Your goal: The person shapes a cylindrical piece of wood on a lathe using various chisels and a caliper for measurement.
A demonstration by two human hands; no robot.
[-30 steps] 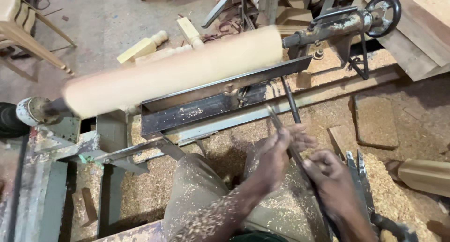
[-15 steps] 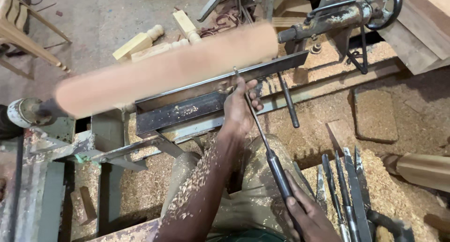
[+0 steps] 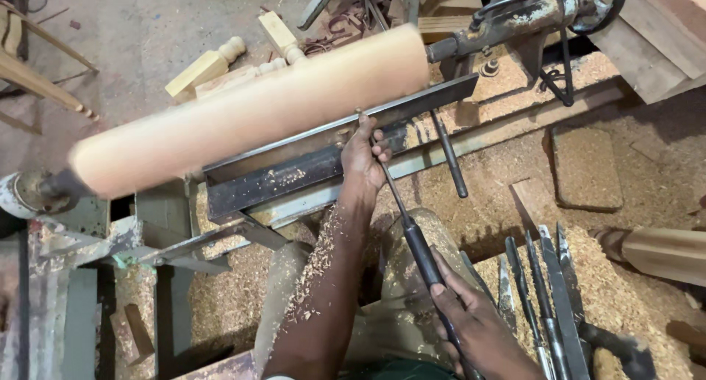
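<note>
A long pale wooden cylinder (image 3: pixel 250 111) is mounted across a wood lathe and looks blurred, as if spinning. Below it runs the dark metal tool rest (image 3: pixel 294 163). My left hand (image 3: pixel 362 155) presses the shaft of a long turning chisel (image 3: pixel 401 211) against the tool rest, its tip up at the cylinder. My right hand (image 3: pixel 474 325) is closed around the chisel's dark handle near my lap. Wood shavings cover my left forearm.
Several spare chisels (image 3: pixel 548 292) lie on sawdust at my right. The tailstock with a hand wheel (image 3: pixel 529 16) holds the cylinder's right end. Turned pale wood pieces (image 3: pixel 220 64) lie on the floor behind. A turned spindle (image 3: pixel 658 251) lies at right. The lathe's green frame (image 3: pixel 81 277) stands at left.
My left hand left the chisels at my lap and moved up to the tool rest. The chisel swung up to the cylinder, and my right hand now grips its handle.
</note>
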